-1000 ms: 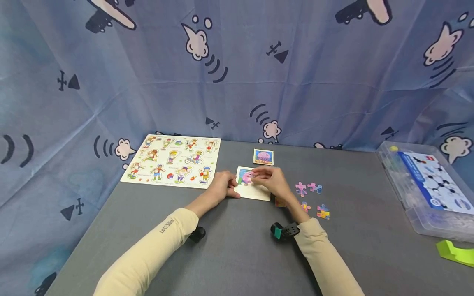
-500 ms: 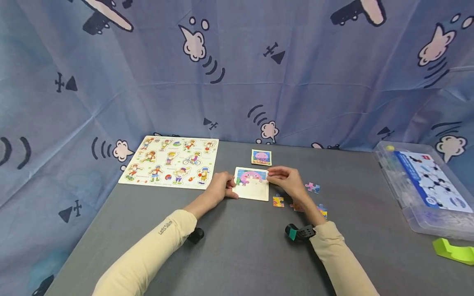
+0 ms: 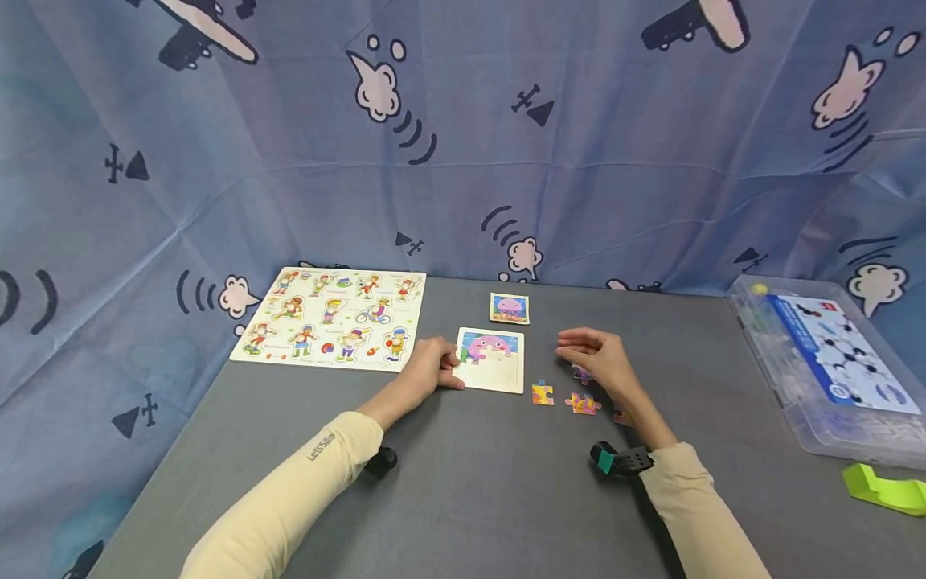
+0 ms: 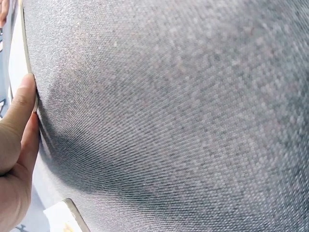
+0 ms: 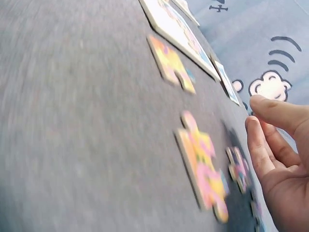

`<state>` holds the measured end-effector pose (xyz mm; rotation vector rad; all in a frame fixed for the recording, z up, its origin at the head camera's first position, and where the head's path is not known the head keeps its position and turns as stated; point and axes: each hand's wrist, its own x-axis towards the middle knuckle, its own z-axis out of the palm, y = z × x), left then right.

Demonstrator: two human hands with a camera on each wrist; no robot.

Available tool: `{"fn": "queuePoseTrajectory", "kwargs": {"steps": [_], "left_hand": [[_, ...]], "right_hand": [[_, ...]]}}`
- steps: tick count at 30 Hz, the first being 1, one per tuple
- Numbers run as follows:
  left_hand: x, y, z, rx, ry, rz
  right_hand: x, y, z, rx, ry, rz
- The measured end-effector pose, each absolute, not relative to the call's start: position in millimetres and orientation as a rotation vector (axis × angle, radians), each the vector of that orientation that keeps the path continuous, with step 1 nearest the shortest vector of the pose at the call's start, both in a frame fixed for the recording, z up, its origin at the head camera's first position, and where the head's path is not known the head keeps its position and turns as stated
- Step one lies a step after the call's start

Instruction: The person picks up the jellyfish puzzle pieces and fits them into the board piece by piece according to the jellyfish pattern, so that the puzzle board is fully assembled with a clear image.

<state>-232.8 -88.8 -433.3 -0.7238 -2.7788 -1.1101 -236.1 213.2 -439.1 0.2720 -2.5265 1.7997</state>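
Note:
A small wooden jigsaw board (image 3: 495, 379) lies mid-table, its upper part filled with a pink octopus-like picture and its lower part bare wood. My left hand (image 3: 427, 366) holds its left edge; in the left wrist view the thumb and a finger (image 4: 32, 130) meet at that edge. To the right, my right hand (image 3: 602, 362) hovers with loosely bent fingers and nothing between them. Below it are loose jigsaw pieces: a yellow one (image 3: 542, 393), a pink-and-yellow one (image 5: 202, 166), a purplish one (image 3: 581, 374) partly hidden by the hand, and one (image 3: 622, 417) partly behind the wrist.
Behind the board lies a small square picture card (image 3: 510, 309). A large board with sports figures (image 3: 340, 320) is at the back left. At the right stand a clear plastic case (image 3: 813, 434) and a lime-green object (image 3: 886, 490). A patterned blue curtain (image 3: 448, 145) hangs behind the table.
My right hand has left the octopus picture and moved right, over the loose pieces. The picture's upper right is now filled and the yellow piece is uncovered. My left hand stays at the board.

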Motion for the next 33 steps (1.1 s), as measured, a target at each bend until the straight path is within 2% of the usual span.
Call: {"fn": "queuePoseTrajectory", "kwargs": {"steps": [16,33], "left_hand": [[-234,-90,-434,-0.752,-2.765,-1.095],[-235,-90,-436,-0.741,-2.772,-1.108]], "right_hand": [[-229,262,-429,0.506,-2.811,1.536],[-231,268,-433,0.581,-2.946,1.141]]}}
